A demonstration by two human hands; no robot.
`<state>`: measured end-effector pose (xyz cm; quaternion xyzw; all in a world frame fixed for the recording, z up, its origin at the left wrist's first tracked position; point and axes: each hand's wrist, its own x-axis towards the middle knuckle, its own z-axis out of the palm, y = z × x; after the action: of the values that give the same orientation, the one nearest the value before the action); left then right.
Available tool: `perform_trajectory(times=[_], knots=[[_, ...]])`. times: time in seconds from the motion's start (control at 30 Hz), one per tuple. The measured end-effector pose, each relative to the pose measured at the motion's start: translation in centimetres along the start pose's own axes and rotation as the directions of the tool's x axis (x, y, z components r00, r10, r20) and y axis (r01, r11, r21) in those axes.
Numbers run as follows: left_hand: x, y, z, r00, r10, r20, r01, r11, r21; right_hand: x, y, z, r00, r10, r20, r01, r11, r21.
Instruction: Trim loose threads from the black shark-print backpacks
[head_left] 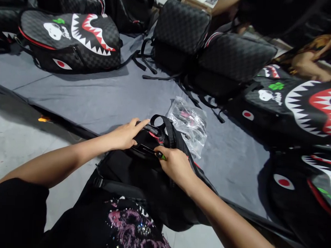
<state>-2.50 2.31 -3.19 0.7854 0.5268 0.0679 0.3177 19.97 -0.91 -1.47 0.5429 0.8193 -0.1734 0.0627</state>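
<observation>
A black backpack [152, 178] lies across my lap and the table's near edge, its top part facing away from me. My left hand [125, 135] grips the bag's upper edge, fingers over the far side and thumb on the near side. In my right hand [175, 163] is a slim tool with a green and black handle [161, 155]; a thin dark shaft seems to point left from it, though its exact kind is unclear. Beside both hands stands the bag's black carry loop [168, 129], with a bit of red trim near it.
A crumpled clear plastic bag [191, 121] lies on the grey cloth-covered table [107, 89]. Around it are a shark-mouth backpack [73, 41] at left, checkered backpacks [182, 27] at the back and more shark-mouth bags [293, 103] at right. Another person's arm [311, 64] shows at upper right.
</observation>
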Motion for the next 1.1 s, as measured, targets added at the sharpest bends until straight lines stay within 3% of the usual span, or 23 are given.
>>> perform_trajectory(times=[0.1, 0.2, 0.37, 0.53, 0.6, 0.7, 0.8, 0.9, 1.0, 1.1], knots=[[-1.0, -1.5, 0.5, 0.997, 0.057, -0.042, -0.063, 0.987, -0.145, 0.5, -1.1, -1.1, 0.991, -0.024, 0.130, 0.046, 0.986, -0.163], [-3.0, -3.5, 2.2, 0.993, 0.072, -0.091, -0.094, 0.959, -0.266, 1.0, -2.3, -1.2, 0.979, -0.080, 0.186, 0.130, 0.952, -0.277], [-5.0, -5.1, 6.0, 0.981, 0.001, -0.196, -0.049, 0.969, -0.241, 2.2, -3.3, -0.9, 0.965, -0.126, 0.232, 0.206, 0.909, -0.363], [-4.6, -5.0, 6.9, 0.972, -0.041, -0.233, -0.019, 0.968, -0.250, 2.9, -3.7, -1.7, 0.913, -0.188, 0.362, 0.317, 0.885, -0.342], [-4.5, -5.1, 6.9, 0.968, -0.048, -0.247, -0.016, 0.967, -0.253, 2.7, -4.1, -2.0, 0.916, -0.213, 0.339, 0.337, 0.868, -0.365], [-4.7, -5.4, 7.1, 0.962, -0.044, -0.269, -0.027, 0.966, -0.255, 3.0, -5.4, -1.8, 0.940, -0.264, 0.215, 0.325, 0.882, -0.342], [-4.9, -5.7, 7.8, 0.953, -0.035, -0.300, -0.047, 0.964, -0.263, 4.6, -6.5, -0.9, 0.906, -0.401, 0.133, 0.421, 0.884, -0.202], [-4.7, -6.5, 8.4, 0.938, -0.053, -0.342, -0.050, 0.957, -0.285, 6.0, -6.6, -0.6, 0.873, -0.468, 0.137, 0.486, 0.856, -0.179], [-4.2, -7.3, 8.7, 0.917, -0.133, -0.376, 0.002, 0.944, -0.330, 5.0, -5.4, -1.1, 0.912, -0.395, 0.112, 0.411, 0.876, -0.254], [-3.8, -7.6, 8.8, 0.916, -0.195, -0.351, 0.070, 0.939, -0.338, 2.2, -3.5, -1.8, 0.967, -0.220, 0.129, 0.250, 0.918, -0.308]])
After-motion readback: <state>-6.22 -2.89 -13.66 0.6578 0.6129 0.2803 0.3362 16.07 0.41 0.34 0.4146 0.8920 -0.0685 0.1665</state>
